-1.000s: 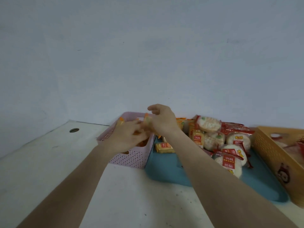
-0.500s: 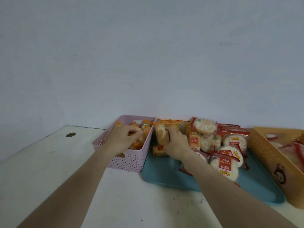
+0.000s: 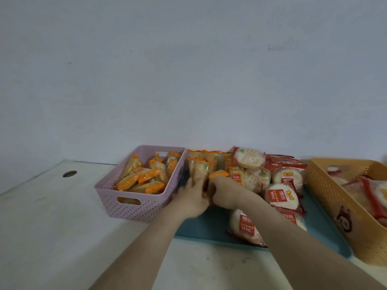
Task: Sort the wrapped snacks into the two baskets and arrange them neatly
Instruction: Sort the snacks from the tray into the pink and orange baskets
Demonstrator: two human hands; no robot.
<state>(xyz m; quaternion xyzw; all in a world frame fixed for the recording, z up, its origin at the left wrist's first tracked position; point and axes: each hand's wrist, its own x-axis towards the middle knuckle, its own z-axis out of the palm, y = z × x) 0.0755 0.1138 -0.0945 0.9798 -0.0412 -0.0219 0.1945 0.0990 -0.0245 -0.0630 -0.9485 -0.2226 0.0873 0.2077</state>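
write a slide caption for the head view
Left hand and right hand grip orange-wrapped snacks over blue tray, between pink basket and yellow basket.
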